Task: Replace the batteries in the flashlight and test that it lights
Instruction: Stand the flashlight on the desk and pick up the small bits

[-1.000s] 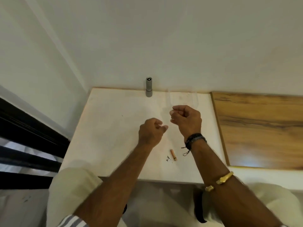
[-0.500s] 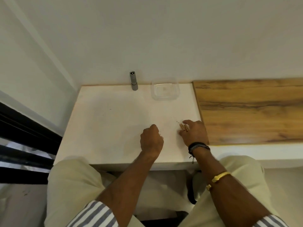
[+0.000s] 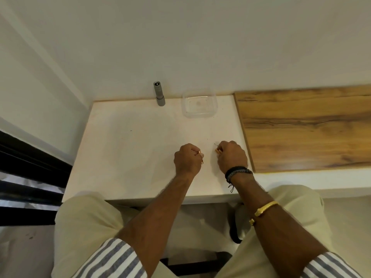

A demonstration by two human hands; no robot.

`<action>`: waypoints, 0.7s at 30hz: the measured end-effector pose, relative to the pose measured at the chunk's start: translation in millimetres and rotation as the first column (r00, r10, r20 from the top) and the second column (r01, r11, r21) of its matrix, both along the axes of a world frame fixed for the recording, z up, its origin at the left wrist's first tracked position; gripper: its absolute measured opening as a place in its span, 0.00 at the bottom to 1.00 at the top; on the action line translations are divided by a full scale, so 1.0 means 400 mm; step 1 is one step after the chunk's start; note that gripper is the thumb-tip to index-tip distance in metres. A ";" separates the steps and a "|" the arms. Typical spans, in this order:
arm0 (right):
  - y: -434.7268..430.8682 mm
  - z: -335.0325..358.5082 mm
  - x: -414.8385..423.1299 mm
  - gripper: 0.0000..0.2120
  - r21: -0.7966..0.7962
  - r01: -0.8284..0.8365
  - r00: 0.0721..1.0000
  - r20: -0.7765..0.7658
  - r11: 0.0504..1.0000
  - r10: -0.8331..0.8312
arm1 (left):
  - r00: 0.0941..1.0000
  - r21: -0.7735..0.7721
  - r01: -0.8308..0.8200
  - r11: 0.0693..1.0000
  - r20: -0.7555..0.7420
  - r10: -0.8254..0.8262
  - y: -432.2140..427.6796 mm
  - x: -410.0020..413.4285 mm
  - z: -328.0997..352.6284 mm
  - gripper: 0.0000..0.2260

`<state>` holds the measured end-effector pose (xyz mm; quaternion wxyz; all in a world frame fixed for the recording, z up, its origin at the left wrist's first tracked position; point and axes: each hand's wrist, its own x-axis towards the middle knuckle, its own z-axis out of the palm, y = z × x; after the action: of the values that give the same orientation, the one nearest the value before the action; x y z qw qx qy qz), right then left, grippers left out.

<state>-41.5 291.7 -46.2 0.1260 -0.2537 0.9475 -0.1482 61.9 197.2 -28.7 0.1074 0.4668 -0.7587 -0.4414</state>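
A grey flashlight [image 3: 158, 93] stands upright at the back edge of the white table [image 3: 128, 149], against the wall. My left hand [image 3: 187, 159] rests on the table in a fist, with a thin orange-and-metal battery end [image 3: 200, 155] showing between its fingers. My right hand [image 3: 231, 156] lies a short way to the right, closed on a small orange battery [image 3: 218, 151] whose tip pokes out on the left. Most of both batteries is hidden inside the hands. The flashlight stands far from both hands.
A clear plastic container [image 3: 199, 105] sits empty at the back of the table, right of the flashlight. A wooden surface [image 3: 305, 127] adjoins the table on the right. A dark rail [image 3: 24, 167] runs at the left. My knees are under the front edge.
The camera has tilted down, so the table sits lower in view. My right hand came down onto the loose orange battery and now holds it. My left hand stays shut.
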 end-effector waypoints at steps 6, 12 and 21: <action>-0.007 0.006 0.002 0.12 -0.346 0.257 0.920 0.374 0.902 -0.119 | 0.979 0.262 -0.064 0.963 -0.173 0.112 -0.022 -0.008 0.014 0.10; -0.040 0.060 -0.012 0.11 -0.401 0.652 0.413 0.900 0.643 0.142 | 0.957 0.446 -0.044 0.894 -0.238 0.166 -0.075 -0.040 0.054 0.11; -0.128 0.129 -0.115 0.15 -0.497 0.473 0.524 0.823 0.728 0.221 | 0.943 0.500 -0.044 0.865 -0.264 0.201 -0.173 -0.102 0.079 0.09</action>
<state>-87.3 240.7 5.4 0.4531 -0.1005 0.6593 -0.5915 21.0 127.9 3.0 0.1312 0.4520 -0.5653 -0.6774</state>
